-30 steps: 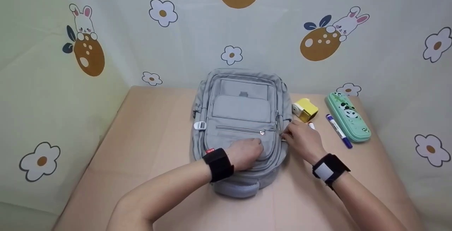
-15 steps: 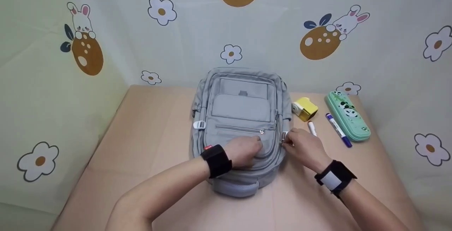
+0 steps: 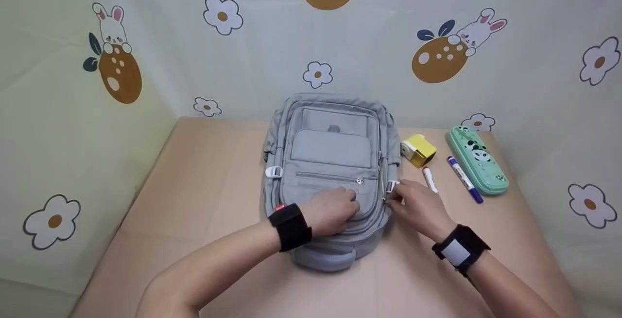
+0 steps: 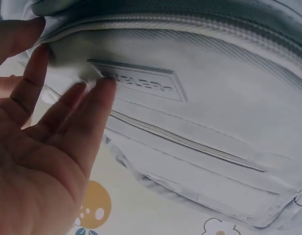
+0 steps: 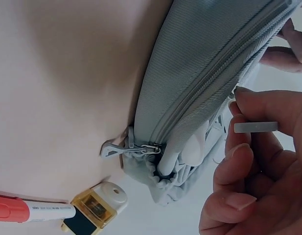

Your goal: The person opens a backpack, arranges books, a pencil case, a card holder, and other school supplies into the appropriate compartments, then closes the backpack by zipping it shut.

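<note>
A grey backpack lies front side up in the middle of a peach-covered bench, both of a person's hands at work on it. The left hand pinches the bag's fabric beside a curved zip between thumb and forefinger, its other fingers loosely stretched over the front panel; one fingertip overlaps a raised label in the wrist view. The right hand is at the bag's right edge, thumb and forefinger pinched on a zip slider — its flat grey pull tab juts across the curled fingers. A white buckle shows just beside those fingertips, and a second buckle sits on the opposite side of the bag. Black bands circle both wrists.

To the right of the backpack, a small yellow-and-white object, apparently a pencil sharpener, rests near the bag's side. A red-capped marker lies just beside it, partly hidden by the right hand. Farther right, a blue-capped marker lies alongside a mint-green pencil case printed with pandas. Behind the bench hangs pale cloth patterned with flowers and rabbits — the latter perched on orange-brown fruit.
</note>
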The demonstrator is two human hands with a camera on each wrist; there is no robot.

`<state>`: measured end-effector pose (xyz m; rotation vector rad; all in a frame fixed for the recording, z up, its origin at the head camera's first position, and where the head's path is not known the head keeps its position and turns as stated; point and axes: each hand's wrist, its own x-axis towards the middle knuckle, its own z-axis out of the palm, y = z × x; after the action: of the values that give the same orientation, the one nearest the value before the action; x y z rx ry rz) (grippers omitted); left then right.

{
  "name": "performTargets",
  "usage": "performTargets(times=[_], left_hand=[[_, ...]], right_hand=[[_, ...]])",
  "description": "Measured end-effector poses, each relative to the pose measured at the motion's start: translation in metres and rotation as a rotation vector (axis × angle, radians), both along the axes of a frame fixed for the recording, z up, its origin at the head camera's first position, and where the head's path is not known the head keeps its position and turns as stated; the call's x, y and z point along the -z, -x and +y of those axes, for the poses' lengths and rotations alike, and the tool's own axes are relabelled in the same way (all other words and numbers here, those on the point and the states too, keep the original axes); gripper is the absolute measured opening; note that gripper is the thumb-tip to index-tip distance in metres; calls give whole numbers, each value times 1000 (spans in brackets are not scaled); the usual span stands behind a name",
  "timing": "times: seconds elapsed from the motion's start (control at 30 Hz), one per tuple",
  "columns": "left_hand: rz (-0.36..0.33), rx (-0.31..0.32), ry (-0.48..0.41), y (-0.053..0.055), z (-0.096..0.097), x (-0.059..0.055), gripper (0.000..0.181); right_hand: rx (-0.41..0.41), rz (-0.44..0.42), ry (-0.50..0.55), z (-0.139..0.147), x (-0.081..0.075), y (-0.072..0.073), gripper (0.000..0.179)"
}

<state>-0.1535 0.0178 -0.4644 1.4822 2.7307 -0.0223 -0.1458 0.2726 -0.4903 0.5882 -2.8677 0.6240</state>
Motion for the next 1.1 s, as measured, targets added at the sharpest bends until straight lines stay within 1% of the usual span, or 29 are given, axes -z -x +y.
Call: performTargets(times=[0.1, 0.17, 0.23, 0.33, 0.37, 0.43, 0.53, 0.6, 0.67, 0.73, 0.8, 0.9, 1.0, 1.1], left_hand=[[-2, 16, 12, -6, -4, -4, 10], [-13, 15, 24, -9, -5, -6, 8], [-24, 6, 44, -11, -6, -6, 7], [-10, -7, 70, -14, -7, -4, 5], [7, -8, 74, -15, -7, -3, 4], [67, -8, 77, -18, -8, 0, 6], [138, -18, 84, -20, -10, 4, 10], [160, -34, 102, -21, -11, 5, 11], [145, -53, 116, -21, -12, 5, 11], [104, -70, 106, -20, -13, 4, 9], [50, -91, 68, -18, -16, 2, 6], [-24, -113, -4, -14, -21, -1, 9], [-68, -118, -61, -12, -27, -1, 13], [-94, -118, -94, -10, -30, 0, 13]], right_hand=[[12, -1, 15, 1, -1, -1, 10], [19, 5, 18, 2, -2, -1, 9], [24, 11, 18, 2, -3, -1, 9], [30, 12, 20, 2, -4, -1, 8], [33, 10, 22, 2, -5, -1, 8], [40, 5, 27, 2, -5, -2, 8], [51, 4, 34, 2, -5, -2, 8], [54, 11, 36, 1, -5, -2, 8], [54, 20, 40, 1, -4, -2, 7], [53, 23, 49, 1, -4, -3, 7], [56, 13, 63, 1, -3, -3, 7], [67, -13, 77, 3, -3, -3, 8], [80, -38, 87, 4, -2, -4, 8], [85, -66, 105, 4, -2, -7, 8]])
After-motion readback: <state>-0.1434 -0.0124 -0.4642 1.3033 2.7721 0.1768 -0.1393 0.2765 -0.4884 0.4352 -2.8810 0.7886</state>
